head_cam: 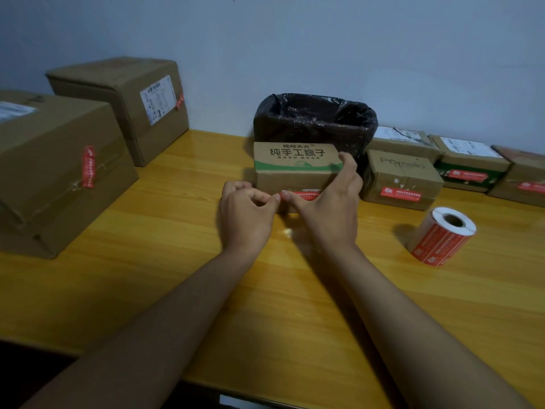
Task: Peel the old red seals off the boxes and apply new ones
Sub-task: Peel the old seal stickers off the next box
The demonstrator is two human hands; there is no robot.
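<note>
A small cardboard box (295, 165) with a green stripe and printed characters stands at the table's middle. A red seal (305, 193) runs across the lower part of its front face. My left hand (247, 209) is curled in front of the box, thumb and forefinger pinching at the seal's left end. My right hand (330, 202) spans the box's right side: its thumb lies along the seal, and its fingers rest on the top right corner. Part of the seal is hidden under my right hand. A roll of new red seals (442, 236) lies on the table to the right.
A bin lined with a black bag (315, 119) stands behind the box. Two large sealed boxes (59, 166) (124, 104) occupy the left. A "pomelo" box (401, 178) and other small boxes (469, 163) with red seals line the right. The wooden table (177, 261) meets a wall.
</note>
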